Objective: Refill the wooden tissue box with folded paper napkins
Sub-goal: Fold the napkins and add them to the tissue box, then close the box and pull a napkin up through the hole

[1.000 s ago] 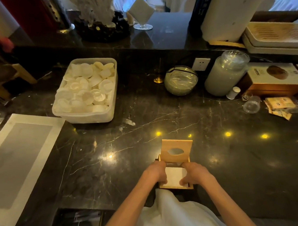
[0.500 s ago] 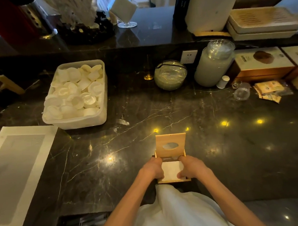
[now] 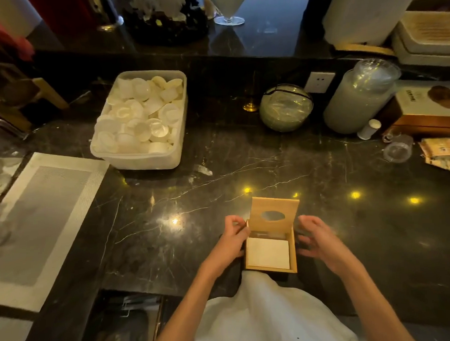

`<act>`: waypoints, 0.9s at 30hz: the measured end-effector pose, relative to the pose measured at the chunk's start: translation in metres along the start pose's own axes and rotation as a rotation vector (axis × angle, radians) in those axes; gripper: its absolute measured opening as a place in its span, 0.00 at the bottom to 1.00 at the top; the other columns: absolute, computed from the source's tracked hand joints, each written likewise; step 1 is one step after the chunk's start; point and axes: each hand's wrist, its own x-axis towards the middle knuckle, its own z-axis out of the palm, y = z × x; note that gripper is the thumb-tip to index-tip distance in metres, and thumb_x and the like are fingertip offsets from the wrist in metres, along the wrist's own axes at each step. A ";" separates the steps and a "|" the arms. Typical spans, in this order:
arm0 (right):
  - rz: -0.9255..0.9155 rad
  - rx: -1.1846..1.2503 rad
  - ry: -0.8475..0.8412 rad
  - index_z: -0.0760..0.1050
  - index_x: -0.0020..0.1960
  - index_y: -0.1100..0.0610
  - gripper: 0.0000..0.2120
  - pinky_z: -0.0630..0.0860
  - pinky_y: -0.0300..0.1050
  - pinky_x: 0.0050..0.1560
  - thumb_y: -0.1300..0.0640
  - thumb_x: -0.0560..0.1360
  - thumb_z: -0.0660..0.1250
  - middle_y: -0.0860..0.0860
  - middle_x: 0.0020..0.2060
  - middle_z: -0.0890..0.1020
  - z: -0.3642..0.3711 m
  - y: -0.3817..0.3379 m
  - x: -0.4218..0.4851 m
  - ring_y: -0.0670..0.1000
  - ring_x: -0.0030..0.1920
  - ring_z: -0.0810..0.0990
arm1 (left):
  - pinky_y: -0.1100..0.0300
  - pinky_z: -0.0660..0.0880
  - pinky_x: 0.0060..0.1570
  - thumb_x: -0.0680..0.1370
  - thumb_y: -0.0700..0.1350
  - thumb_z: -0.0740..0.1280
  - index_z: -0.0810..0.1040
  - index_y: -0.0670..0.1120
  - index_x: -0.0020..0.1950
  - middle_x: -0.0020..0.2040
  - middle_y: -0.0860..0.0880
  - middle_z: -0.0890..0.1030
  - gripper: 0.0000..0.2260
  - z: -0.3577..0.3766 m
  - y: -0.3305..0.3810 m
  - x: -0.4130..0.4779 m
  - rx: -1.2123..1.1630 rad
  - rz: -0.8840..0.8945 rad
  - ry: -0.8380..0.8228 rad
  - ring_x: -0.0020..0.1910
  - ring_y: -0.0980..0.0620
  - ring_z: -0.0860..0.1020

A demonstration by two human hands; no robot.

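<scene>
The wooden tissue box (image 3: 292, 255) sits near the front edge of the black marble counter, its hinged lid (image 3: 274, 212) with an oval hole standing upright at the back. A stack of white folded napkins (image 3: 268, 253) lies flat inside. My left hand (image 3: 233, 238) is against the box's left wall, fingers loosely curled. My right hand (image 3: 316, 239) hovers just off the right wall, fingers spread, holding nothing.
A plastic tub (image 3: 141, 158) of white lids stands at the back left, a grey placemat (image 3: 40, 224) at the left. A glass bowl (image 3: 285, 107), a tall jar (image 3: 360, 97), a small glass (image 3: 397, 148), packets (image 3: 443, 155) and a boxed item (image 3: 427, 110) line the back right.
Both hands have come out of the box, where they were pressing on the napkins, and now sit at its two sides. The napkin stack is fully uncovered.
</scene>
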 end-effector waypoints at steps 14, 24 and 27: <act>0.023 0.058 -0.268 0.67 0.71 0.39 0.35 0.66 0.73 0.66 0.23 0.71 0.48 0.52 0.71 0.73 0.028 -0.047 0.020 0.60 0.69 0.72 | 0.39 0.63 0.73 0.77 0.69 0.55 0.44 0.69 0.76 0.79 0.55 0.59 0.31 0.007 0.015 0.034 -0.070 0.078 -0.155 0.75 0.51 0.64; -0.150 0.172 -0.240 0.68 0.68 0.34 0.25 0.62 0.66 0.71 0.30 0.78 0.43 0.43 0.65 0.77 0.048 -0.073 0.032 0.51 0.67 0.73 | 0.39 0.70 0.66 0.80 0.67 0.47 0.68 0.64 0.68 0.65 0.55 0.76 0.21 -0.015 0.037 0.054 -0.271 0.007 -0.001 0.66 0.52 0.74; -0.130 0.179 -0.164 0.78 0.64 0.50 0.34 0.61 0.67 0.73 0.28 0.76 0.49 0.51 0.69 0.75 0.039 -0.055 0.041 0.56 0.71 0.70 | 0.48 0.76 0.54 0.81 0.65 0.46 0.74 0.54 0.66 0.61 0.54 0.77 0.25 -0.019 0.030 0.057 -0.354 -0.001 0.030 0.62 0.53 0.75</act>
